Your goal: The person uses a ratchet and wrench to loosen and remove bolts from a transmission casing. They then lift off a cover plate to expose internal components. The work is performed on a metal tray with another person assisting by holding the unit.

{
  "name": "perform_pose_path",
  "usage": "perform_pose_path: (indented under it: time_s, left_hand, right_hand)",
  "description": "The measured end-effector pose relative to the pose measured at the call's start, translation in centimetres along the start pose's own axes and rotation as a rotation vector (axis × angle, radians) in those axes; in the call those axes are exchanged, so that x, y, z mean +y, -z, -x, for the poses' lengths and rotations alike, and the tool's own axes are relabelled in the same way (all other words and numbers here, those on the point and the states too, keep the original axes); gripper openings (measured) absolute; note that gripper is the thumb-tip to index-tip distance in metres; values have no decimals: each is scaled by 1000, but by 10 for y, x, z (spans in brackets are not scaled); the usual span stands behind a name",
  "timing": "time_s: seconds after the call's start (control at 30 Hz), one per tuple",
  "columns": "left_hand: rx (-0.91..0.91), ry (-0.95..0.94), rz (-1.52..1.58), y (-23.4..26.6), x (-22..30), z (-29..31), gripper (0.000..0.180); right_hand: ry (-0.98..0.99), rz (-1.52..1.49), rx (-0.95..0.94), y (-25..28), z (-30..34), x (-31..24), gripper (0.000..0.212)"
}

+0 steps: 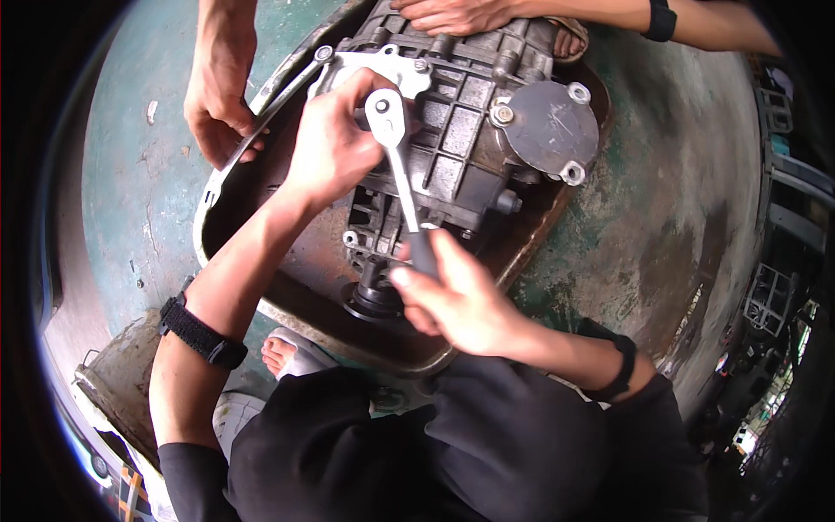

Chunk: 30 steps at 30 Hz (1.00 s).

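My right hand (457,296) is wrapped round the black handle of a ratchet wrench (401,178). My left hand (339,143) is curled about the tool just below its round silver head; the fingertips and the tool's lower end are hidden behind it. Beneath both hands lies a grey metal gearbox housing (448,130) with cast ribs. A pale bracket (413,76) is on its upper left part, beside my left hand. At the upper left, another person's hand (222,122) grips a long spanner (283,103), its ring end near the bracket. That person's other hand (461,13) rests flat on the housing.
The housing sits in a rusty metal tray (304,317) with a raised rim. A round grey cover plate (552,129) with bolt lugs is on the housing's right. My foot (296,352) is close to the tray's near edge. A dirty bucket (126,374) stands at the lower left.
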State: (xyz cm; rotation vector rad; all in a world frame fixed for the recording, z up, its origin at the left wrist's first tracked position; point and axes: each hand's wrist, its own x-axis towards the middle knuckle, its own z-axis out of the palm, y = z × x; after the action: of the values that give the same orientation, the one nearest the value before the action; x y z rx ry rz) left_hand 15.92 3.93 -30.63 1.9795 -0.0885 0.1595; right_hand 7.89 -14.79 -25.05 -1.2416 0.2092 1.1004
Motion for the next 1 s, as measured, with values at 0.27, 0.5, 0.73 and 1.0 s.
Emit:
perform_pose_path:
  time_s: [0.27,0.5,0.73,1.0]
  left_hand:
    - [9,143,178,-4,-9,0,28]
    - [80,157,151,-11,-10,3,28]
    - [110,166,92,-9,-6,6,33]
    - [99,141,99,-10,-4,3,42]
  right_hand:
    - [-5,6,8,-51,-27,10,18]
    - [-231,148,-239,44,13,-72,13]
    - [-334,96,-85,46,9,-86,20]
    - [468,265,306,-72,-46,32,18]
